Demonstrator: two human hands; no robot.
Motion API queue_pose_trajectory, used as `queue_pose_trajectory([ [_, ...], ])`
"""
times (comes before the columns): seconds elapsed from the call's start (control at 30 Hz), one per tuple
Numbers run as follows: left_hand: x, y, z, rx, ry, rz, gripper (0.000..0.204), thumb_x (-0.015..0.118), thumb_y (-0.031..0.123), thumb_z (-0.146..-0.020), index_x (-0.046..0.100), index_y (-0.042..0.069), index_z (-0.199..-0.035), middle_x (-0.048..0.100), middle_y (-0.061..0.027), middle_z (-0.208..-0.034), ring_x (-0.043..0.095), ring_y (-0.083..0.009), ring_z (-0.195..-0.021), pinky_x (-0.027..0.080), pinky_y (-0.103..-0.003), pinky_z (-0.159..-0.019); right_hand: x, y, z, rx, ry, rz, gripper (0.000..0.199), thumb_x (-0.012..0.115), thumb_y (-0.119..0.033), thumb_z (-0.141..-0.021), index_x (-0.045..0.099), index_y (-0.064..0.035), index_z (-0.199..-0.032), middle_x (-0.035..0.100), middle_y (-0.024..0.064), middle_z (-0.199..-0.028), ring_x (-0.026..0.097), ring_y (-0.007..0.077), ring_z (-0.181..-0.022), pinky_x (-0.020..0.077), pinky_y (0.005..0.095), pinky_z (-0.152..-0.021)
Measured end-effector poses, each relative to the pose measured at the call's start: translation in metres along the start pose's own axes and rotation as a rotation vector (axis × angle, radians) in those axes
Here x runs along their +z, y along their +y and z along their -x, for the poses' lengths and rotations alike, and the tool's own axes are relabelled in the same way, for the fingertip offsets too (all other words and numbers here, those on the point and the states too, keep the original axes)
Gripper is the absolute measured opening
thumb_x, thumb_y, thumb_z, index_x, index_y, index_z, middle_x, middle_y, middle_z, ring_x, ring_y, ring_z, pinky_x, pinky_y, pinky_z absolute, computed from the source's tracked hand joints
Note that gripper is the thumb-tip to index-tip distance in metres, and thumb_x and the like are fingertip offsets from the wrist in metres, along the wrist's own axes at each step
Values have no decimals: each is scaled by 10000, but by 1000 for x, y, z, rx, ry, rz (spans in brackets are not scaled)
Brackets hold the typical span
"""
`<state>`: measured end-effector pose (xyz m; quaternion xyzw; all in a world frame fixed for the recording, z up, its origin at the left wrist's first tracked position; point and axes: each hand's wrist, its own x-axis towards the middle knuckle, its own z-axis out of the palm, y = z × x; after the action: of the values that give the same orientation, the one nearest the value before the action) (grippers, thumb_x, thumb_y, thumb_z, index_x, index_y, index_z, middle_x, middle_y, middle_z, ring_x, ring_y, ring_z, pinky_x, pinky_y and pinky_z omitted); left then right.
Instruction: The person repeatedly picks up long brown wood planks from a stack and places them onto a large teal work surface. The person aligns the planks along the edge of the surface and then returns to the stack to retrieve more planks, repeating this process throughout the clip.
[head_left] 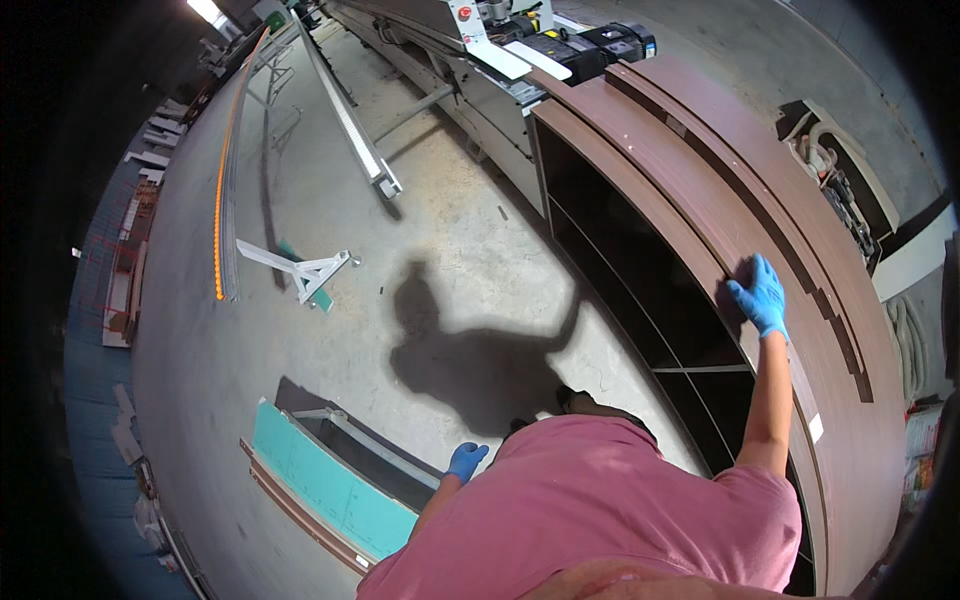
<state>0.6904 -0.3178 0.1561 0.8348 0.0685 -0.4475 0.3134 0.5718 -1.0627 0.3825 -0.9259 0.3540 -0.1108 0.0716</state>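
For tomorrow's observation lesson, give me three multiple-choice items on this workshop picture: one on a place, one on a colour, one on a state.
1. Where does the right hand rest?
A. On the top brown panel of the stack over the dark shelf frame
B. On the concrete floor
C. On the white metal bracket

2. What colour are the gloves on both hands?
A. Red
B. Blue
C. White

3. How is the left hand at this moment?
A. Gripping a hammer
B. Pressed flat on the stack
C. Hanging low at the person's side, holding nothing that shows

Answers:
1 A: the gloved fingers lie spread on the panel's edge.
2 B: both gloves are bright blue.
3 C: it hangs above the floor beside the teal panel, with no tool visible in it.
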Motion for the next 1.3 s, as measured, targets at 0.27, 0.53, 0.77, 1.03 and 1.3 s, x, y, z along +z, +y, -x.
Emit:
queue_pose_trajectory([
  [0.27, 0, 27, -17, 185, 39, 19, 612, 801, 454, -889, 717, -59, -1212, 777, -157, -1054, 725, -242, -961, 567, -388, -878, 37, -62, -74, 6, 8, 44, 612, 726, -422, -925, 558, -64, -1393, 674, 228, -1309, 642, 431, -1207, 526, 519, -1005],
  [0.53, 1, 97, -10, 369, 12, -65, 640, 777, 450, -907, 676, -53, -1291, 745, -202, -1201, 716, -294, -1096, 559, -411, -933, 14, 2, 10, 28, -11, 55, 457, 706, -314, -900, 602, -114, -1298, 694, 228, -1175, 666, 448, -1087, 549, 538, -925],
  [0.77, 41, 312, 8, 865, 63, -661, 776, 680, 424, -949, 466, -13, -1552, 439, -284, -1618, 396, -448, -1513, 311, -513, -1256, -34, 40, 135, 155, -120, 66, 401, 747, -268, -825, 631, -98, -1169, 684, 227, -1099, 669, 455, -1020, 554, 545, -880],
  [1.03, 111, 556, 108, 1954, 90, -1158, 1013, 828, 482, -800, 400, 57, -1614, 394, -215, -1659, 366, -379, -1538, 252, -544, -1275, -73, -18, 239, 63, -62, -8, 458, 751, -135, -771, 607, -97, -1204, 648, 185, -1052, 653, 420, -978, 549, 497, -835],
  [1.3, 110, 528, 129, 1950, -118, -1267, 385, 837, 383, -759, 650, 124, -974, 685, -93, -886, 718, -293, -845, 557, -441, -724, -98, -79, 277, -131, 20, 39, 632, 774, -140, -722, 603, -75, -1328, 655, 139, -1054, 646, 354, -963, 552, 449, -818],
])
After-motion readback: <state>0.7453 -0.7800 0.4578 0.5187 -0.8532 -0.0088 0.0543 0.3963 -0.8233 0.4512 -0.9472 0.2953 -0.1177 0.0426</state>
